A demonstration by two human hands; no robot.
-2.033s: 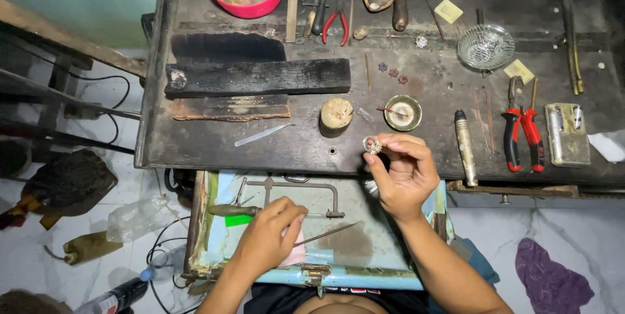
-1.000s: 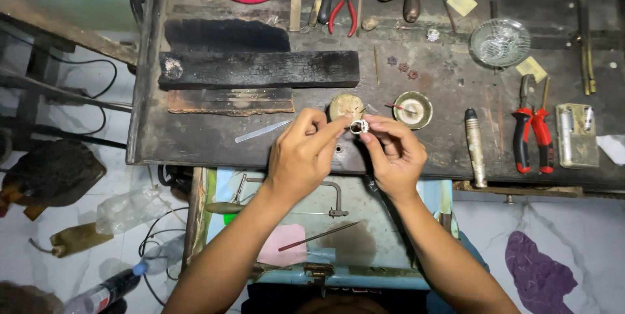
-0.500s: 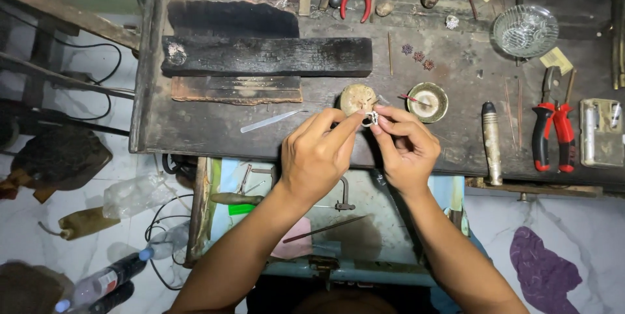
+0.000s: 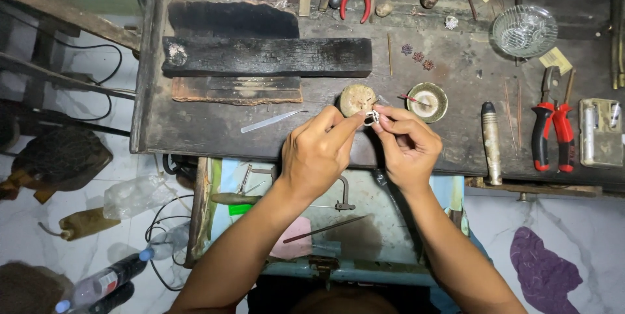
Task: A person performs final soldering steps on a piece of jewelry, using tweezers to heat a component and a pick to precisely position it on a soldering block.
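Your left hand point(image 4: 319, 151) and right hand point(image 4: 405, 144) met over the bench point(image 4: 195, 125), both pinching a small silver ring point(image 4: 372, 117) just beside the round wooden block point(image 4: 357, 99).

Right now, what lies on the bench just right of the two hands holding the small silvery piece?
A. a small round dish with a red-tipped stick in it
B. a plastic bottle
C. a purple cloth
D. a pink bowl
A: the small round dish with the red-tipped stick sits just right of the left hand and right hand, which pinch the small silvery piece between them.
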